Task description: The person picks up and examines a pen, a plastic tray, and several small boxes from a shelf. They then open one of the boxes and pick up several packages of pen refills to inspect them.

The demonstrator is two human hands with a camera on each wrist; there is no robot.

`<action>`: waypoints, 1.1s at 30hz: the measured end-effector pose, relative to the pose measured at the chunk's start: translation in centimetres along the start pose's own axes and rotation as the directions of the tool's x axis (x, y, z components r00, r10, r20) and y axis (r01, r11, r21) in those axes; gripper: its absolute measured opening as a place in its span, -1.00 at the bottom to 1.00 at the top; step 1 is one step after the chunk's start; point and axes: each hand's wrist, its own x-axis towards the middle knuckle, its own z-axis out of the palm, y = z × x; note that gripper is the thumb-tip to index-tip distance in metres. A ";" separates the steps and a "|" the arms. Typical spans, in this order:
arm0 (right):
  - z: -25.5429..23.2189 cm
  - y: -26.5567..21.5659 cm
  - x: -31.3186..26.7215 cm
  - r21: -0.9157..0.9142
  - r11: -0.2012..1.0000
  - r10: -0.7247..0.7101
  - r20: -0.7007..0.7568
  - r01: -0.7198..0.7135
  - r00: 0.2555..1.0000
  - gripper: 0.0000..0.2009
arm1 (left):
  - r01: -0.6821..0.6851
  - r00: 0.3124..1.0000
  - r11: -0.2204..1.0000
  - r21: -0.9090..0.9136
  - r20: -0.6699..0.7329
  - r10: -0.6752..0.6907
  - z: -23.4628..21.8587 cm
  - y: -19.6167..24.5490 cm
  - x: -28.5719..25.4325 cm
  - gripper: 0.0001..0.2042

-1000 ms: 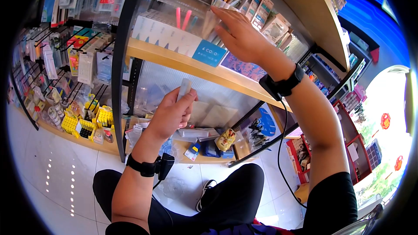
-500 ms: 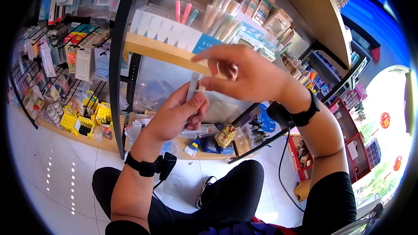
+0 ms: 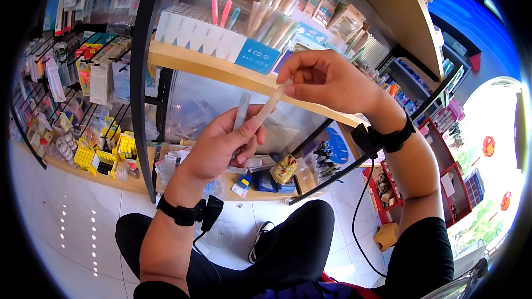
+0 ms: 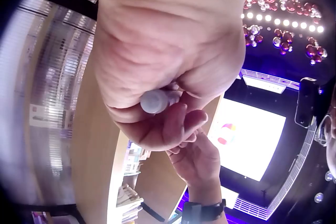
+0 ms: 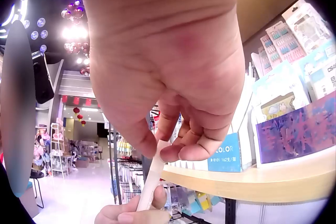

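In the head view my left hand grips two slim pens below the shelf edge. One is a clear, greyish pen; the other is a whitish pen slanting up to the right. My right hand pinches the upper end of the whitish pen between thumb and forefinger. The right wrist view shows this whitish pen running from the right fingertips down into the left fingers. A round, pale pen end pokes out of the curled left hand in the left wrist view.
Above the hands, a wooden shelf carries a white-and-blue display box with pens in it. Two pink pens stand to its left. Packaged goods hang at the left. A lower shelf holds a yellow patterned item. A black upright borders the shelf.
My right hand has come down from the pens on the shelf to my left hand and now pinches the whitish pen. The left hand has stayed nearly in place, holding the clear pen.
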 end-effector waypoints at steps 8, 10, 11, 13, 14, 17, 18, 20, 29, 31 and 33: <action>-3.3 -2.0 -0.5 -0.117 0.993 -0.032 -0.024 0.029 0.999 -0.77 | -0.022 0.982 0.998 0.064 -0.187 0.033 2.5 0.8 0.0 -0.55; -5.9 -1.4 0.3 -0.209 0.967 -0.187 -0.196 0.146 0.963 -0.78 | -0.072 0.976 0.985 0.155 -0.193 0.101 1.4 0.4 0.2 -0.54; -6.7 -1.4 1.0 -0.255 0.951 -0.235 -0.234 0.174 0.943 -0.77 | -0.068 0.980 0.990 0.120 -0.176 0.089 0.5 -0.1 0.5 -0.55; -7.7 -1.5 2.0 -0.366 0.910 -0.309 -0.287 0.195 0.907 -0.75 | -0.034 0.980 0.991 0.128 -0.189 0.058 0.4 0.1 0.3 -0.57; -8.0 -1.4 2.6 -0.365 0.910 -0.308 -0.287 0.194 0.907 -0.75 | 0.001 0.979 0.991 0.134 -0.202 0.026 0.5 0.1 0.2 -0.59; -8.6 -0.8 4.3 -0.510 0.847 -0.330 -0.288 0.148 0.899 -0.77 | 0.043 0.970 0.998 0.050 -0.243 -0.030 0.8 0.1 0.4 -0.65; -8.6 -0.7 4.7 -0.494 0.855 -0.329 -0.283 0.157 0.901 -0.76 | 0.043 0.969 0.998 0.050 -0.245 -0.029 0.7 0.0 0.4 -0.65; -8.5 -0.8 5.7 -0.478 0.862 -0.331 -0.277 0.169 0.902 -0.75 | 0.053 0.976 0.998 0.036 -0.215 -0.044 0.3 -0.5 0.5 -0.67; -7.5 -2.7 7.9 -0.803 0.594 -0.405 -0.251 0.044 0.879 -0.69 | -0.017 0.974 0.990 0.140 -0.221 0.048 0.7 -0.5 0.7 -0.72; -7.3 -2.9 8.2 -0.845 0.535 -0.410 -0.287 -0.027 0.866 -0.70 | -0.022 0.976 0.989 0.144 -0.212 0.052 0.4 -0.6 0.7 -0.70; -7.3 -2.6 8.9 -0.833 0.552 -0.421 -0.287 -0.007 0.860 -0.70 | -0.028 0.978 0.989 0.148 -0.202 0.058 0.4 -0.6 0.7 -0.68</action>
